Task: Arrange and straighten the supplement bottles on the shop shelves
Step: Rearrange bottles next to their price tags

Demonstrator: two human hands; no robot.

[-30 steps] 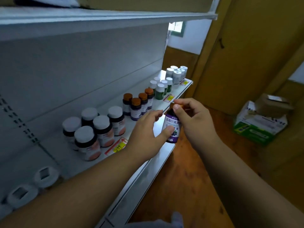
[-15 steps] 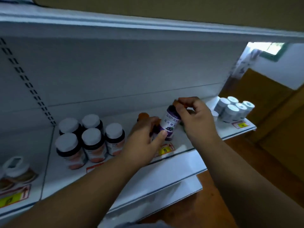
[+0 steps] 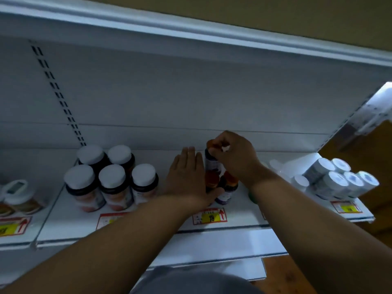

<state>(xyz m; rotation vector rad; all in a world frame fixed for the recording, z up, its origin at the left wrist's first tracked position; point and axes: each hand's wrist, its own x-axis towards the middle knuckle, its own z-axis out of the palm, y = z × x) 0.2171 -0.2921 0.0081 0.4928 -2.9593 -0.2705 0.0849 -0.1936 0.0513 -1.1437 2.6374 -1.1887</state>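
My right hand (image 3: 234,158) grips the orange cap of a small purple-labelled bottle (image 3: 212,164), holding it at the back of a cluster of orange-capped bottles (image 3: 224,185) on the white shelf (image 3: 174,211). My left hand (image 3: 187,176) lies flat with straight fingers against the left side of that cluster, the thumb touching the front bottle. The hands hide much of the cluster.
Several white-capped dark bottles (image 3: 110,177) stand to the left, a jar with a white lid (image 3: 18,194) at far left, and white-capped bottles (image 3: 337,179) at the right end. Price tags (image 3: 210,216) line the shelf edge. Another shelf (image 3: 191,28) hangs overhead.
The purple-labelled bottle went from in front of the shelf edge to the back of the orange-capped cluster. My left hand let go of it and flattened against the cluster's side.
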